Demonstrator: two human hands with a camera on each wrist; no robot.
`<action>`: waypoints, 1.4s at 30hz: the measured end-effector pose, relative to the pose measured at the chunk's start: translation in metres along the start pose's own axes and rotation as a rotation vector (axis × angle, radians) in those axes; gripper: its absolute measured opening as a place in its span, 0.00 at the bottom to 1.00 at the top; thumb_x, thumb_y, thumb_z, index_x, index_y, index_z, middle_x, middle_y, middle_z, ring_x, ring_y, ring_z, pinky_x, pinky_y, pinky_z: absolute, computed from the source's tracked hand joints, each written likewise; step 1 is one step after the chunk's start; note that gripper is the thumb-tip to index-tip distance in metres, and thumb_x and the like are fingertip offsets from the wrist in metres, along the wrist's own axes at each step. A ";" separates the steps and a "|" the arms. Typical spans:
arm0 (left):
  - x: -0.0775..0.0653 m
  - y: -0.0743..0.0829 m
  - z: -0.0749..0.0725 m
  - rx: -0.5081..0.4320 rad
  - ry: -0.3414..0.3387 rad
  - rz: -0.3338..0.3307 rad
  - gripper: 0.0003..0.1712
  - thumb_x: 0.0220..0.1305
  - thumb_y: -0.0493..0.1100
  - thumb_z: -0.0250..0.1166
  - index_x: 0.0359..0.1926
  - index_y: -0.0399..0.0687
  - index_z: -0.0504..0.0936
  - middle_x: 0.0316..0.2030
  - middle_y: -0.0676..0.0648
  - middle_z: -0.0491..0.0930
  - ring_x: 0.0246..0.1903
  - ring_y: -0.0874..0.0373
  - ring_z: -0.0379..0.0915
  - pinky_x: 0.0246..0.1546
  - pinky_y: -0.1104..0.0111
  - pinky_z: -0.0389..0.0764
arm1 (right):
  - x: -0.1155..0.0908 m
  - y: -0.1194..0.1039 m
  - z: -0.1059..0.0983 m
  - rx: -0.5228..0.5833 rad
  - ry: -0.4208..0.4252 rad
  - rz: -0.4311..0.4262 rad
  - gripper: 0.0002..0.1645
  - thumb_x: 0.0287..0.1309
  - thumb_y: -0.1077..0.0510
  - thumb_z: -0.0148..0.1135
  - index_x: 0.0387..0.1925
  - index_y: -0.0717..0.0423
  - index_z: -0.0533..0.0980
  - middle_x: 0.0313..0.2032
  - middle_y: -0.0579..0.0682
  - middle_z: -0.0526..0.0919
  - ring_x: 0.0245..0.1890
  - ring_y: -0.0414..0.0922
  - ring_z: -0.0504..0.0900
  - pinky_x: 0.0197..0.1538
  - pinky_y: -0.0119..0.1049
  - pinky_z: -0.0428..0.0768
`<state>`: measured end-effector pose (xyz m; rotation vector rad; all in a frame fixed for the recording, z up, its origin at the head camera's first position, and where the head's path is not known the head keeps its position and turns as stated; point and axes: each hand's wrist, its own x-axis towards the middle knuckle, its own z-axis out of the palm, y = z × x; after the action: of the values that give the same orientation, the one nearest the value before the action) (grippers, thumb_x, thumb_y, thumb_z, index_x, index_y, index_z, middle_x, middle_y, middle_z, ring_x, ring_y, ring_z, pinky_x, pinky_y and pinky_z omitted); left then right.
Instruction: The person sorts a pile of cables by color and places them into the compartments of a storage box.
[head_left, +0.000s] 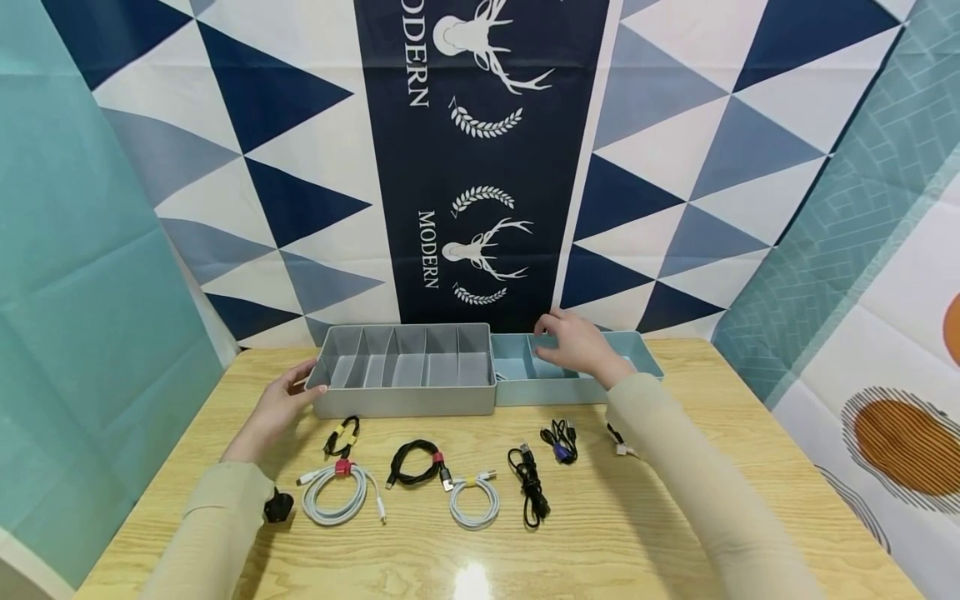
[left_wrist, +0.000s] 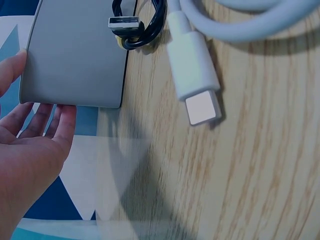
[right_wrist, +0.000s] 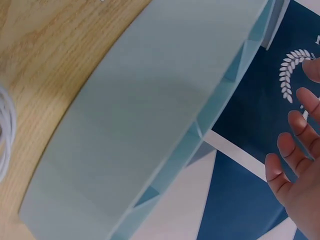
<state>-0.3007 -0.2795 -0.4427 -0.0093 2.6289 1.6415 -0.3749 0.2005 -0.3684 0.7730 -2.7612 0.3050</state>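
My left hand [head_left: 279, 408] holds the near left corner of a grey divided organizer box [head_left: 405, 402], its thumb at the rim and its fingertips against the end wall. In the left wrist view the box's smooth side [left_wrist: 75, 55] shows beside the fingers. Above a light blue divided organizer box [head_left: 551, 393], my right hand [head_left: 576, 340] hangs with loosely bent fingers, and nothing shows between them. A bit of pale cable [head_left: 501, 377] lies in the blue box's left compartment. The forearm hides part of that box's right side.
Coiled cables lie before the boxes: a black one with yellow ties [head_left: 343, 435], a large white one [head_left: 335, 496], a black one with a red tie [head_left: 414, 463], a small white one [head_left: 474, 502] and black bundles [head_left: 530, 487]. A black plug [head_left: 278, 506] sits by the left sleeve.
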 end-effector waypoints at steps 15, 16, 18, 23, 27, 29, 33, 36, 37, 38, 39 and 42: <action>0.001 -0.003 0.000 0.006 -0.003 0.006 0.47 0.63 0.59 0.59 0.74 0.49 0.48 0.73 0.38 0.46 0.68 0.36 0.48 0.64 0.46 0.60 | -0.024 -0.001 -0.031 -0.015 0.058 -0.069 0.15 0.52 0.51 0.67 0.40 0.51 0.77 0.37 0.50 0.77 0.38 0.50 0.77 0.41 0.48 0.76; 0.001 -0.003 0.000 0.005 -0.004 0.003 0.47 0.63 0.59 0.59 0.74 0.49 0.48 0.73 0.38 0.46 0.68 0.36 0.48 0.64 0.46 0.60 | -0.026 -0.001 -0.034 -0.020 0.063 -0.077 0.15 0.52 0.51 0.67 0.40 0.51 0.77 0.37 0.49 0.77 0.37 0.50 0.77 0.40 0.47 0.76; 0.001 -0.002 0.000 0.004 -0.007 -0.002 0.47 0.63 0.59 0.59 0.74 0.49 0.47 0.73 0.38 0.45 0.69 0.37 0.47 0.64 0.46 0.59 | -0.030 -0.002 -0.039 -0.026 0.072 -0.086 0.15 0.52 0.50 0.67 0.40 0.51 0.77 0.37 0.49 0.77 0.37 0.50 0.78 0.40 0.47 0.77; 0.001 -0.001 0.001 -0.004 -0.009 -0.010 0.46 0.64 0.58 0.59 0.74 0.49 0.47 0.73 0.38 0.45 0.69 0.37 0.47 0.64 0.47 0.59 | -0.041 -0.003 -0.050 -0.060 0.096 -0.106 0.16 0.51 0.49 0.67 0.40 0.51 0.77 0.39 0.49 0.79 0.39 0.49 0.79 0.40 0.46 0.78; 0.000 -0.001 0.001 -0.006 -0.004 -0.002 0.46 0.64 0.58 0.59 0.74 0.49 0.48 0.73 0.38 0.45 0.68 0.37 0.48 0.64 0.47 0.61 | -0.049 -0.004 -0.058 -0.072 0.120 -0.119 0.16 0.50 0.50 0.68 0.40 0.50 0.77 0.39 0.49 0.79 0.40 0.49 0.79 0.40 0.48 0.77; 0.000 -0.002 0.001 -0.001 -0.004 0.005 0.46 0.64 0.58 0.59 0.74 0.49 0.47 0.73 0.37 0.45 0.68 0.36 0.48 0.64 0.46 0.61 | -0.053 -0.004 -0.061 -0.069 0.133 -0.124 0.15 0.50 0.50 0.68 0.40 0.50 0.77 0.38 0.49 0.79 0.40 0.49 0.78 0.39 0.49 0.75; 0.000 -0.003 0.000 0.001 -0.004 0.012 0.47 0.63 0.59 0.59 0.74 0.49 0.47 0.73 0.37 0.45 0.68 0.36 0.48 0.64 0.46 0.61 | -0.062 -0.004 -0.066 -0.075 0.168 -0.139 0.16 0.49 0.51 0.69 0.39 0.50 0.77 0.35 0.48 0.78 0.38 0.48 0.76 0.37 0.47 0.73; 0.000 -0.004 0.000 -0.002 -0.003 0.014 0.47 0.63 0.59 0.59 0.74 0.49 0.47 0.73 0.37 0.45 0.68 0.36 0.48 0.63 0.47 0.61 | -0.071 -0.004 -0.069 -0.079 0.187 -0.140 0.16 0.48 0.51 0.70 0.38 0.49 0.77 0.33 0.46 0.76 0.37 0.47 0.74 0.35 0.44 0.70; 0.000 -0.004 0.001 -0.004 -0.002 0.014 0.47 0.63 0.59 0.59 0.74 0.49 0.47 0.73 0.37 0.46 0.68 0.36 0.48 0.64 0.47 0.61 | -0.074 -0.003 -0.070 -0.081 0.191 -0.139 0.15 0.48 0.51 0.70 0.38 0.49 0.77 0.33 0.46 0.76 0.37 0.47 0.74 0.34 0.43 0.69; 0.000 -0.004 0.001 -0.004 -0.003 0.014 0.47 0.63 0.58 0.59 0.74 0.49 0.47 0.73 0.38 0.46 0.68 0.36 0.48 0.64 0.47 0.61 | -0.077 -0.003 -0.070 -0.080 0.193 -0.138 0.15 0.48 0.51 0.70 0.38 0.49 0.77 0.33 0.46 0.76 0.37 0.47 0.73 0.34 0.42 0.68; 0.000 -0.004 0.000 -0.004 -0.002 0.014 0.46 0.64 0.58 0.59 0.74 0.49 0.48 0.73 0.38 0.46 0.68 0.36 0.48 0.64 0.47 0.61 | -0.080 -0.002 -0.071 -0.077 0.196 -0.138 0.15 0.48 0.51 0.70 0.38 0.49 0.77 0.33 0.46 0.76 0.37 0.47 0.73 0.34 0.41 0.67; -0.001 -0.003 0.000 -0.004 -0.001 0.016 0.46 0.64 0.57 0.59 0.74 0.49 0.48 0.72 0.37 0.46 0.68 0.36 0.48 0.64 0.47 0.61 | -0.088 -0.001 -0.072 -0.073 0.205 -0.141 0.14 0.49 0.52 0.69 0.38 0.49 0.77 0.34 0.46 0.76 0.37 0.47 0.73 0.34 0.41 0.66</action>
<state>-0.2999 -0.2808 -0.4456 0.0122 2.6319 1.6505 -0.2885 0.2611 -0.3269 0.8608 -2.4979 0.2395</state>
